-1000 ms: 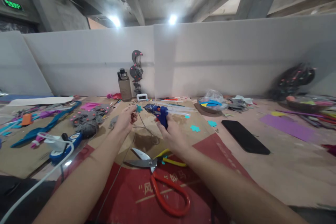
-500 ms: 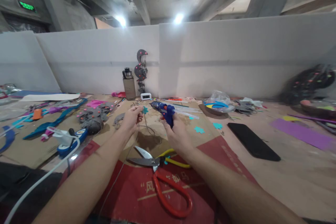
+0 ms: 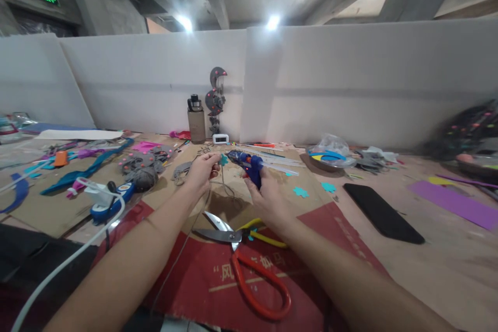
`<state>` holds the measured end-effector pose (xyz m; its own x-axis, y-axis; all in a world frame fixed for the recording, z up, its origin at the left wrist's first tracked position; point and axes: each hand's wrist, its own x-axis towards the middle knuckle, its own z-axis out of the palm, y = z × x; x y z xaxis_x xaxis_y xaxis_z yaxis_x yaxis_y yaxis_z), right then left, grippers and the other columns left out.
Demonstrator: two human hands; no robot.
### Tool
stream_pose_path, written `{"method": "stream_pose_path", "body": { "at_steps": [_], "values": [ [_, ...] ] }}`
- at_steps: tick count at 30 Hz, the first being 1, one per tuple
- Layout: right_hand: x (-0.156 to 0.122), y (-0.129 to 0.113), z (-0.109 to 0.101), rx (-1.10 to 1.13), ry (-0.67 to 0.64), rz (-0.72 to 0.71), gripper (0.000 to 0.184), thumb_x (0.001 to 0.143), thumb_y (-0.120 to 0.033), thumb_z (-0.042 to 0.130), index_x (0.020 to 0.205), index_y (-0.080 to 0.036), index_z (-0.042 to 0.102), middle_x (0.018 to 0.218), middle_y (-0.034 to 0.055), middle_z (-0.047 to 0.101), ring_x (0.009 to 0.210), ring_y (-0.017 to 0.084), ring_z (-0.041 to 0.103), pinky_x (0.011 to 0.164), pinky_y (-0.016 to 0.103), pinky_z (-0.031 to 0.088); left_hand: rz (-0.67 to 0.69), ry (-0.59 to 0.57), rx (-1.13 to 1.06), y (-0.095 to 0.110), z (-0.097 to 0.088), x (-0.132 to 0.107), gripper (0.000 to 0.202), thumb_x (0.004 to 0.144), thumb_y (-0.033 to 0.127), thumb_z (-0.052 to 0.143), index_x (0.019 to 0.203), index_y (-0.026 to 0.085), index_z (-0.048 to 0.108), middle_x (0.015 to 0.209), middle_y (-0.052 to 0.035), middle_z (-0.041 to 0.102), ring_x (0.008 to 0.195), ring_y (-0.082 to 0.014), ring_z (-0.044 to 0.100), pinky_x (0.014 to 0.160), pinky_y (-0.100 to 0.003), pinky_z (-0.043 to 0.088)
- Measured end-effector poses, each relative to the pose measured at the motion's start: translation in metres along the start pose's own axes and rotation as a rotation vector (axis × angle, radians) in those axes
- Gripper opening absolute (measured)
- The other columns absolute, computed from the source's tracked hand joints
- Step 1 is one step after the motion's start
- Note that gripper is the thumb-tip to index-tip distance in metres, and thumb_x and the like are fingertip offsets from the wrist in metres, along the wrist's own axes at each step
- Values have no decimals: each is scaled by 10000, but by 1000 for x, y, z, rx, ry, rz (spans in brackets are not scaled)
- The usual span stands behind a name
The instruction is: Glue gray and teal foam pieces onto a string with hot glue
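Observation:
Between the fingertips of my left hand [image 3: 203, 172] is a small teal flower cutout [image 3: 223, 160], pinched at its edge. A thin grey cord [image 3: 229, 194] hangs below it. My right hand [image 3: 268, 197] is wrapped round the grip of a blue hot glue gun [image 3: 251, 166], whose nozzle points left at the flower, a short gap away. A clear glue stick [image 3: 282, 169] sticks out of the gun's back. Below the hands, red-handled scissors [image 3: 235, 238] lie with blades apart, beside a yellow-handled tool [image 3: 264, 238]. More teal flowers [image 3: 300, 192] lie to the right.
A red and brown cardboard sheet [image 3: 187, 290] covers the table's middle. On the right lies a black phone [image 3: 383, 212]. At the left are a blue power strip [image 3: 112, 205], a white cable [image 3: 78, 251] and grey yarn [image 3: 143, 177]. A bottle [image 3: 196, 122] stands by the wall.
The whole view has shifted slightly, so things appear a little to the right. Both hands keep their hold, and the glue gun's nozzle stays close to the flower.

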<state>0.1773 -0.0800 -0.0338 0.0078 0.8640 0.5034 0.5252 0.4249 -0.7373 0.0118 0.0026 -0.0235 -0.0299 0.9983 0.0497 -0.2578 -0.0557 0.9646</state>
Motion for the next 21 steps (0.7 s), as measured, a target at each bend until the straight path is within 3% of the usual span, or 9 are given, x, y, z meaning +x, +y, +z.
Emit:
{"method": "stream_pose_path", "body": {
  "at_steps": [21],
  "values": [
    [-1,5,2,-36,-4,-25,288,857,-312,434,1098,-179,519,985,107,625,861,233,580,789,396,457,-11,-12,6,-3,3,0,317,519,344,755,686,156,564,543,48,497,425,-41,438,381,-156,252]
  ]
}}
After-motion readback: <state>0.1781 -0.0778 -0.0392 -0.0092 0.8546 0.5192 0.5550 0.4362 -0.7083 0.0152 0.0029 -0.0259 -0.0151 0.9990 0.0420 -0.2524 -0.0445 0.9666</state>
